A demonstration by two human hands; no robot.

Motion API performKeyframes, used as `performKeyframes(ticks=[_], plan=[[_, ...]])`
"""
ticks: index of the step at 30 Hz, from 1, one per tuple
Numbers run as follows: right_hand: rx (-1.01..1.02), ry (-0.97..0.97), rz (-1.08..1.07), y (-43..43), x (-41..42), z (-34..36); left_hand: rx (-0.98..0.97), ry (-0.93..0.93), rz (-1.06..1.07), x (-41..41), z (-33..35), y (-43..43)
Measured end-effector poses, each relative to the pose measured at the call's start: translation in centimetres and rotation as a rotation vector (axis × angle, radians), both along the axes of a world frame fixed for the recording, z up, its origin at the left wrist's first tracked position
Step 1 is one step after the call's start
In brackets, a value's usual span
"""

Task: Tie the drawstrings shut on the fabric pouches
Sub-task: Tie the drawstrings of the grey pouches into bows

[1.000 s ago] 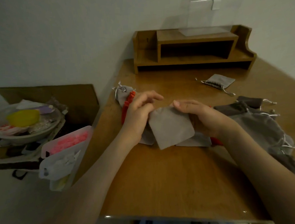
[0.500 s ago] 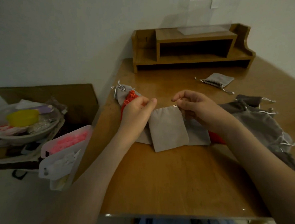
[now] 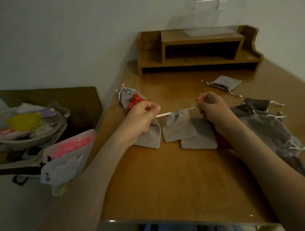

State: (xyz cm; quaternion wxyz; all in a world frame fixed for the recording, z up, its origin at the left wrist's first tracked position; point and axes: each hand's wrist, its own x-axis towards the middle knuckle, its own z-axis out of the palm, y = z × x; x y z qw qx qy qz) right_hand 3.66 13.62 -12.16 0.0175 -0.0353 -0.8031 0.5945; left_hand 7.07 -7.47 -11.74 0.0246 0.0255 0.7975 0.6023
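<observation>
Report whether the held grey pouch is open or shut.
Shut: small grey fabric pouch, mouth gathered; left hand, right hand pinch taut white drawstrings.

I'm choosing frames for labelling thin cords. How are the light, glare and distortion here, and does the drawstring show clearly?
Head view: dim, warm light, yet the white drawstring reads as a pale line between the left hand and right hand. Head view: wide-angle distortion bows the table edges, small glints sit on its front rim, and the bottom corners look soft.

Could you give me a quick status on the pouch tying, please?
Left hand pinches one drawstring end, right hand the other, string taut. Grey pouch mouth cinched, no knot visible. Flat pouches lie beside it, nothing blocking.
</observation>
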Motion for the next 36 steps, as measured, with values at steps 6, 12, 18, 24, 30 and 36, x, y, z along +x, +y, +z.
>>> performKeyframes(ticks=[6,12,18,24,30,36], plan=[[-0.113,0.065,-0.001,-0.2,0.2,0.2,-0.241,0.089,-0.061,1.0,0.4,-0.4],[-0.138,0.014,0.093,-0.3,0.4,0.6,0.636,-0.041,-0.086,0.3,0.7,0.4],[-0.202,0.053,0.211,-0.5,1.0,0.9,0.882,-0.122,-0.209,0.9,1.1,0.6],[-0.476,0.206,0.666,-0.9,2.3,2.1,0.676,-0.124,-0.151,0.8,0.5,1.7],[-0.356,0.234,0.815,-1.3,2.9,2.6,0.515,-0.323,-0.272,1.2,0.6,1.7],[-0.115,0.339,0.741,-1.7,3.2,2.1,0.453,-0.265,-0.221,1.5,0.6,1.9]])
